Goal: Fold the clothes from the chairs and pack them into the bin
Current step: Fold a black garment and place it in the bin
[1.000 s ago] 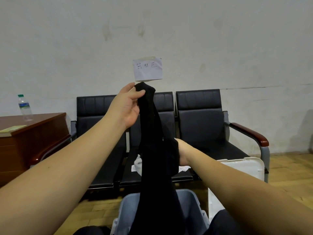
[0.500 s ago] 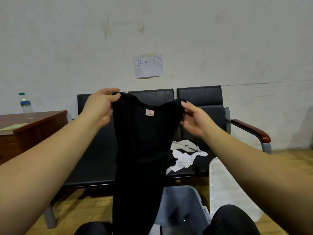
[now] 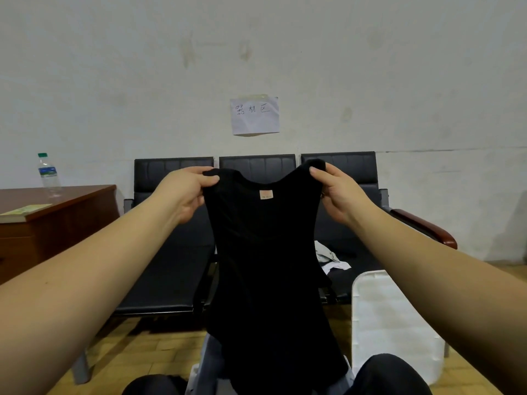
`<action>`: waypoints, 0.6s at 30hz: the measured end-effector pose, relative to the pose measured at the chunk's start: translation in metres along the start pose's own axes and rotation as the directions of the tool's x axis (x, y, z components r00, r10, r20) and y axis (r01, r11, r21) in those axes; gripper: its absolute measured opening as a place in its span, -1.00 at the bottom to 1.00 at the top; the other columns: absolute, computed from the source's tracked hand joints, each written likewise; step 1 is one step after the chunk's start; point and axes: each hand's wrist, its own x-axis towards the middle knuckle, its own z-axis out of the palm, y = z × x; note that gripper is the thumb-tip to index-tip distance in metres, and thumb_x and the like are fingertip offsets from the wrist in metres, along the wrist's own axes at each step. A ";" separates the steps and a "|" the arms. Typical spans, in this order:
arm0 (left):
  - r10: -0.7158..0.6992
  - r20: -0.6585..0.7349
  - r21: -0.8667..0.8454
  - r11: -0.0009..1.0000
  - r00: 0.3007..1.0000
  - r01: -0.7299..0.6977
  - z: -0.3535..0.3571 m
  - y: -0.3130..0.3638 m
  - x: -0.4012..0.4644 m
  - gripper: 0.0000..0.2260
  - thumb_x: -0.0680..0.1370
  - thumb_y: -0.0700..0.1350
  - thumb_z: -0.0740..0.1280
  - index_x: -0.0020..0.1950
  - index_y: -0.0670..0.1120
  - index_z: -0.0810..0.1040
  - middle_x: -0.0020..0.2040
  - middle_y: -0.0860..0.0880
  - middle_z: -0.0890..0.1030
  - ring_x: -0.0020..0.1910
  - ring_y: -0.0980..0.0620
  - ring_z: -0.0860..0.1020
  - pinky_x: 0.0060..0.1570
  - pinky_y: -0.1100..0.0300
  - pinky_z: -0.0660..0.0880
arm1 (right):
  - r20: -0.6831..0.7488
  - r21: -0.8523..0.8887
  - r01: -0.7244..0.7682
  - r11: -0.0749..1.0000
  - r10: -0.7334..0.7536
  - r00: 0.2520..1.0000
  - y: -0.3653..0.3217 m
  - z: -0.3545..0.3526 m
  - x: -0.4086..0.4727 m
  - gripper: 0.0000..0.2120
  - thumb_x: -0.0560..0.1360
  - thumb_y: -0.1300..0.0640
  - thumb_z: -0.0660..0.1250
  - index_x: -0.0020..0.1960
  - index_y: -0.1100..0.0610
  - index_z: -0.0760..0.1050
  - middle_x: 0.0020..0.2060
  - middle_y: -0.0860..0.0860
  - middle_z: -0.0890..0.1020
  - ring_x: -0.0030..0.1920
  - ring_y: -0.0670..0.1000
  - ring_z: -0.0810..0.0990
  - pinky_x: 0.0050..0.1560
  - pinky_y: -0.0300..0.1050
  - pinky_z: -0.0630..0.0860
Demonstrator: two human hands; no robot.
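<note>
Against a pale wall, black padded chairs (image 3: 171, 252) fill mid-frame. Left hand (image 3: 186, 192) and right hand (image 3: 338, 192) each pinch a shoulder of the black sleeveless top (image 3: 271, 266), hanging unfolded over the grey plastic bin (image 3: 206, 363). Pale crumpled clothes (image 3: 328, 256) remain, right of centre.

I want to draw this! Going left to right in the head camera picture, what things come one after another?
Water bottle → left hand → black top → right hand → white lid.
</note>
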 end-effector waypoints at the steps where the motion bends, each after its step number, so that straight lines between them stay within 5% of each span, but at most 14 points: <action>1: 0.002 -0.014 0.041 0.999 1.000 -0.001 0.000 -0.003 0.001 -0.84 0.58 -0.35 0.32 0.10 -0.16 0.60 -0.02 -0.12 0.69 -0.18 0.07 0.71 -0.25 0.26 0.60 | -0.005 -0.005 -0.002 1.000 0.002 1.000 0.000 -0.002 -0.001 -0.85 0.61 0.27 0.26 0.08 0.15 0.58 -0.15 0.01 0.72 -0.12 -0.06 0.70 -0.17 -0.24 0.59; 10: 0.017 0.007 0.256 0.966 1.000 -0.019 0.004 -0.012 0.001 -0.85 0.66 -0.09 0.28 0.01 -0.09 0.62 -0.09 -0.04 0.68 -0.17 0.03 0.66 -0.29 0.14 0.57 | -0.124 -0.115 0.017 0.993 -0.032 0.992 0.002 -0.012 0.000 -0.91 0.58 0.29 0.31 0.02 0.16 0.56 -0.17 0.03 0.69 -0.11 0.00 0.68 -0.07 -0.13 0.61; 18: 0.245 -0.069 0.577 0.800 0.967 -0.162 -0.004 -0.012 0.003 -0.75 0.66 0.11 0.19 0.09 0.00 0.57 0.03 -0.03 0.63 0.03 -0.06 0.57 0.14 -0.06 0.53 | -0.124 -0.025 -0.001 1.000 -0.003 0.992 0.002 -0.014 0.000 -0.87 0.59 0.26 0.32 0.11 0.19 0.57 -0.08 0.06 0.72 -0.04 0.01 0.70 -0.06 -0.15 0.61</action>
